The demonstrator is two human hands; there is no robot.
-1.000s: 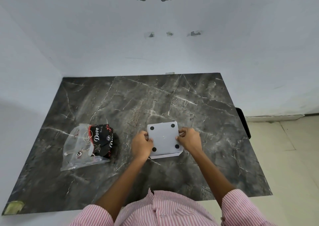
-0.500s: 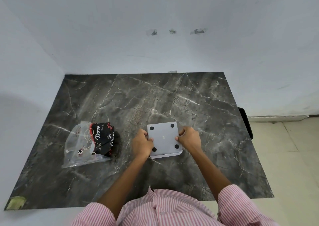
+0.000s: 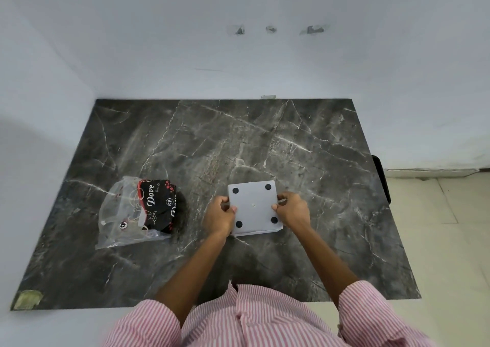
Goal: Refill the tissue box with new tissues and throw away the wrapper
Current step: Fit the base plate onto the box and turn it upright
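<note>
Your two hands hold one grey tissue box, which sits upside down on the dark marble table, near its middle and toward your edge. Four black round feet show on the upturned base, one at each corner, with a small mark at the centre.

Your left hand clasps the box's left side, thumb on the base near the lower left foot, the other fingers curled round the edge. Your right hand clasps the right side in the same way, thumb tip on the base and fingers wrapped over the edge. Both grips are narrow and closed on the box. A thin paler strip shows along the near edge of the box; you cannot tell from here whether it is a lid or a loosened base panel.

One clear plastic wrapper lies on the table well to the left of the box, apart from your left hand. Inside it, at its right end, is one black pack of tissues printed "Dove" with red dots. The wrapper's left part looks flat and slack.

Nothing lies between the wrapper and the box. One scrap of yellowish tape sticks to the near left corner of the table. A dark object juts out past the table's right edge; what it is cannot be told.

Your sleeves are pink and white striped, pushed up above the forearms.
</note>
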